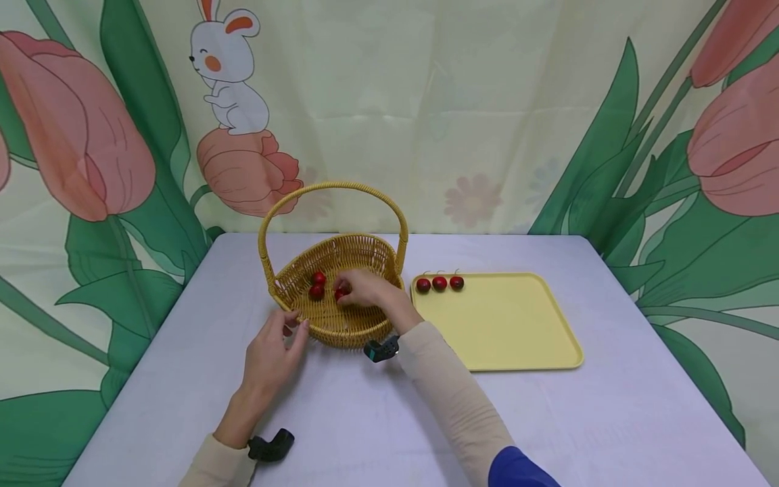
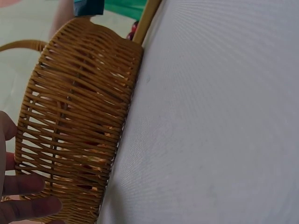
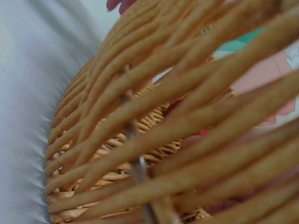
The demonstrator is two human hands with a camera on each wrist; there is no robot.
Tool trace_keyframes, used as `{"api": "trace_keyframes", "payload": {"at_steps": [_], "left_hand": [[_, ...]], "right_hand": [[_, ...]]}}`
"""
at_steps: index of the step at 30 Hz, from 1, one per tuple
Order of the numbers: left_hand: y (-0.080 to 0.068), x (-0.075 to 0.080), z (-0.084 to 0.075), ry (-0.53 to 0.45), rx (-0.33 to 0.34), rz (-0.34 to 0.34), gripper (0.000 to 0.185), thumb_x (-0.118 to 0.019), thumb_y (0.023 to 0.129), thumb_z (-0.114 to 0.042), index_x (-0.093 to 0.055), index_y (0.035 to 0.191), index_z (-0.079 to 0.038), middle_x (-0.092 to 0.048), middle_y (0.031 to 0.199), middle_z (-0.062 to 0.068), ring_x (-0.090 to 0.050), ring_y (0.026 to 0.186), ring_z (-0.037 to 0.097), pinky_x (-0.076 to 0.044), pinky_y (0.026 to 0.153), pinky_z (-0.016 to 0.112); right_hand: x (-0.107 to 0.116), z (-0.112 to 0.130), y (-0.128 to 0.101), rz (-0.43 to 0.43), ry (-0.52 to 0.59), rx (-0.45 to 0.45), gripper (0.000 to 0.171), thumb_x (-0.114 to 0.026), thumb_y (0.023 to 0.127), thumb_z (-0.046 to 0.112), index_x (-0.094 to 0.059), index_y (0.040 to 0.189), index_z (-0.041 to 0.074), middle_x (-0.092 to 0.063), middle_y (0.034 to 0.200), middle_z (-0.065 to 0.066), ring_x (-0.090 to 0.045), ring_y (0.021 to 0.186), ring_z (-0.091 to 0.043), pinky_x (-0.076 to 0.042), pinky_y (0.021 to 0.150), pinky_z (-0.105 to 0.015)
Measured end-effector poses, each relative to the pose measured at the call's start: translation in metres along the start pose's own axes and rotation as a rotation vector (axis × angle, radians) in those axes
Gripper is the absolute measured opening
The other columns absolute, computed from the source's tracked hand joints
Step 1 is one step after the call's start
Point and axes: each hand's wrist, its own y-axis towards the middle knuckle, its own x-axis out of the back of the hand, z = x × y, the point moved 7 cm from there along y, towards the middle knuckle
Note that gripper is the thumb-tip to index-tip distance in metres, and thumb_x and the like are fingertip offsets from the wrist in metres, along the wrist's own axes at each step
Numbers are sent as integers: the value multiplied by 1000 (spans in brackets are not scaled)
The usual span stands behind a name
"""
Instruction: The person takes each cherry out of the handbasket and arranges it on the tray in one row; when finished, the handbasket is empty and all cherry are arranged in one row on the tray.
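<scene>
While my left hand is resting against the near-left rim of the wicker basket, its fingers lying fairly straight on the weave rather than curling round it, I am reaching my right hand down inside the basket, over its near wall. That grip is closing round a small red cherry, fingers bent about it, though most of the fruit is hidden under my hand, so how firmly I am pinching it I cannot tell. Two more cherries are lying just beside it on the basket floor, touching or nearly touching each other. The basket is sitting toward the far middle of the tabletop, and the yellow tray is lying just to its right, with a row of three cherries along its far-left edge. As I judge it, the risk is that a round, smooth cherry may slip out of a shallow pinch and roll away, or that my wrist may catch on the basket wall or the arched handle as I am lifting out, tipping or dragging the light basket, since my left hand is only leaning on it, not gripping it.
</scene>
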Motion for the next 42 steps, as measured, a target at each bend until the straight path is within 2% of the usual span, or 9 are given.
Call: {"api": "trace_keyframes", "payload": {"at_steps": [6, 11, 17, 29, 35, 42], "left_hand": [[0, 1, 2, 3, 9, 8, 30, -65, 95, -26, -62, 115, -4, -67, 94, 9, -61, 79, 19, -52, 62, 32], [0, 0, 3, -1, 12, 5, 29, -65, 95, -27, -62, 115, -5, -67, 94, 8, -60, 79, 19, -51, 62, 32], [0, -1, 2, -3, 9, 4, 30, -65, 95, -27, -62, 115, -4, -67, 94, 8, -60, 79, 19, -51, 62, 32], [0, -1, 2, -18, 2, -10, 28, -66, 95, -25, -62, 114, -5, -66, 92, 7, -61, 78, 19, -52, 62, 32], [0, -2, 3, -16, 7, -9, 29, -66, 95, -25, -63, 114, -4, -66, 92, 7, -61, 78, 18, -52, 62, 32], [0, -2, 3, -20, 25, -1, 28, -65, 95, -26, -63, 114, -5, -66, 92, 7, -61, 78, 20, -52, 62, 32]], "right_hand": [[4, 8, -2, -29, -19, 50, 39, -69, 96, 23, -64, 132, 11, -68, 126, -6, -63, 118, -19, -51, 101, -35], [7, 15, -6, -50, -30, 80, 35, -69, 95, 23, -66, 128, 13, -68, 123, -2, -63, 111, -15, -52, 96, -31], [11, 20, -12, -64, 21, 88, 32, -71, 93, 22, -65, 124, 14, -68, 120, -3, -64, 104, -15, -53, 91, -29], [22, 27, -32, -121, 31, 109, 36, -68, 96, 21, -60, 128, 9, -66, 123, -4, -62, 113, -16, -52, 95, -31], [27, 30, -43, -133, 37, 114, 40, -67, 95, 20, -60, 132, 6, -61, 126, -6, -61, 109, -17, -53, 92, -30], [34, 35, -57, -181, 24, 160, 40, -67, 93, 18, -61, 130, 6, -59, 124, -6, -63, 107, -17, -54, 92, -29]]}}
